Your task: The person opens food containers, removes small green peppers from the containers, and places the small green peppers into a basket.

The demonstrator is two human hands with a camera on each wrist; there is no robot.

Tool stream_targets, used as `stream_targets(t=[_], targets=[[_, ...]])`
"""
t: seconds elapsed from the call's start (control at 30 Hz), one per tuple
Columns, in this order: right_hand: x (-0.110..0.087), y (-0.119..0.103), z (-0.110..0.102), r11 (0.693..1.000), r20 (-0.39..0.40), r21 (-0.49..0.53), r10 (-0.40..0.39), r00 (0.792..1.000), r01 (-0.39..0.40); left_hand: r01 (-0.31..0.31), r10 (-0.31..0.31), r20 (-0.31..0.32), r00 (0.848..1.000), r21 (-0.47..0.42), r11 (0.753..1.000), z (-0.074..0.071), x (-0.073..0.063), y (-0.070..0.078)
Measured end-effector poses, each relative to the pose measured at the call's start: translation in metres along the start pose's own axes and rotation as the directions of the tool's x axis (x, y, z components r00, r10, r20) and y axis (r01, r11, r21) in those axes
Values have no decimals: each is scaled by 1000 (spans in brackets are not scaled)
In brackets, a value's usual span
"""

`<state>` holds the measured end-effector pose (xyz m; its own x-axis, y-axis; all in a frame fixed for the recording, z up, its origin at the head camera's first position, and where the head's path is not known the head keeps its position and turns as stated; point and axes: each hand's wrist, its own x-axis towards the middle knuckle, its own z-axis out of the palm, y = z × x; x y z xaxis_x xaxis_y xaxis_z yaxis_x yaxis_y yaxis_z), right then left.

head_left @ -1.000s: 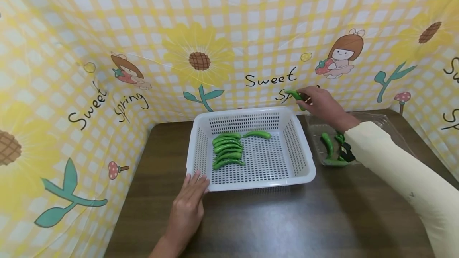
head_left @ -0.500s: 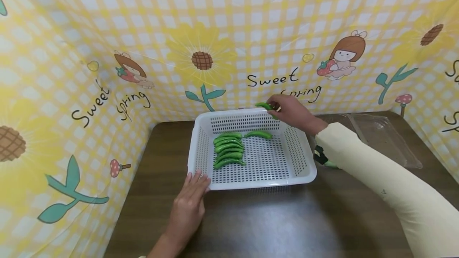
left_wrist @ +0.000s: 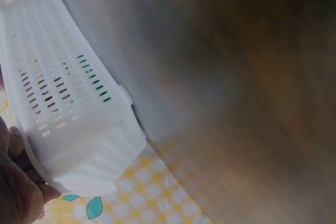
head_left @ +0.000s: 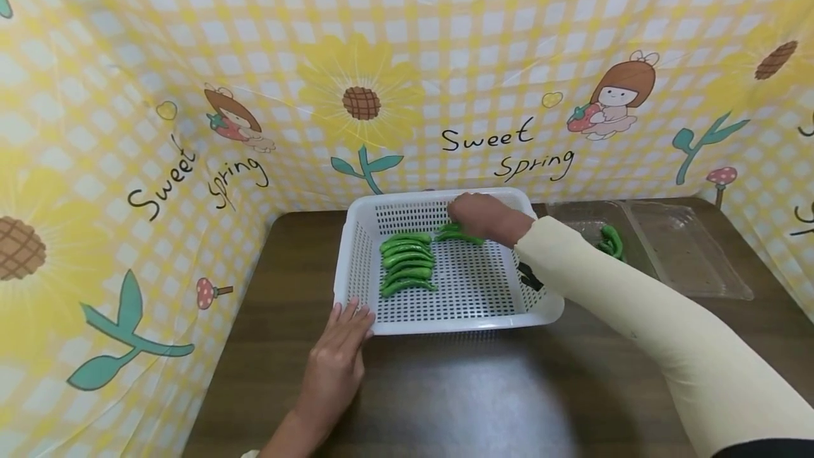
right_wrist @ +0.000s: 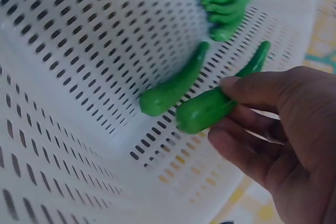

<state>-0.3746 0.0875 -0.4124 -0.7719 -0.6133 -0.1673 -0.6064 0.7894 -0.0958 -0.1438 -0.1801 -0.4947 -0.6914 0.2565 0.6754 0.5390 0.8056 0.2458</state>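
In the head view a white perforated plastic basket [head_left: 445, 326] sits on the table. My left hand [head_left: 335, 362] holds its front left corner, fingers over the rim. Inside, several green chili peppers [head_left: 407, 264] lie side by side in a row at the left. My right hand [head_left: 488, 218] is low in the back of the basket. Seen from the right wrist, thumb and fingers pinch a green chili pepper [right_wrist: 202, 111] close beside another loose green chili pepper [right_wrist: 173, 88]. From above, the right hand partly hides these two.
Right of the basket, a clear plastic container [head_left: 689, 246] with its lid folded open stands on the dark wooden table [head_left: 432, 401]. More green chili peppers [head_left: 612, 240] lie in it, partly behind the right sleeve [head_left: 610, 295]. A yellow checked cloth [head_left: 394, 20] hangs behind.
My right hand has carried a chili pepper leftward from beside the container and down into the basket, next to the loose one at the back. The left hand stays at its corner.
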Motion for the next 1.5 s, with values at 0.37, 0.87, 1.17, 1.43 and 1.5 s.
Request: stream_targets(t=[0.37,0.87,1.17,1.43,1.5], targets=[[10,-7,30,995,114,-88,64,991,-54,-19,19,-11,1000,3,1000,1,-1,0],[6,2,20,990,23,-140,22,999,-19,-8,8,-14,1000,10,1000,2,-1,-1],[-54,53,-38,981,-247,-196,-47,968,-2,-12,12,-22,1000,28,1000,0,-3,-1],[-117,125,-19,981,-203,-193,-35,979,-5,-6,6,-22,1000,7,1000,1,0,1],[-130,139,-7,981,-171,-192,-60,983,26,-20,20,-39,999,8,1000,1,1,1]])
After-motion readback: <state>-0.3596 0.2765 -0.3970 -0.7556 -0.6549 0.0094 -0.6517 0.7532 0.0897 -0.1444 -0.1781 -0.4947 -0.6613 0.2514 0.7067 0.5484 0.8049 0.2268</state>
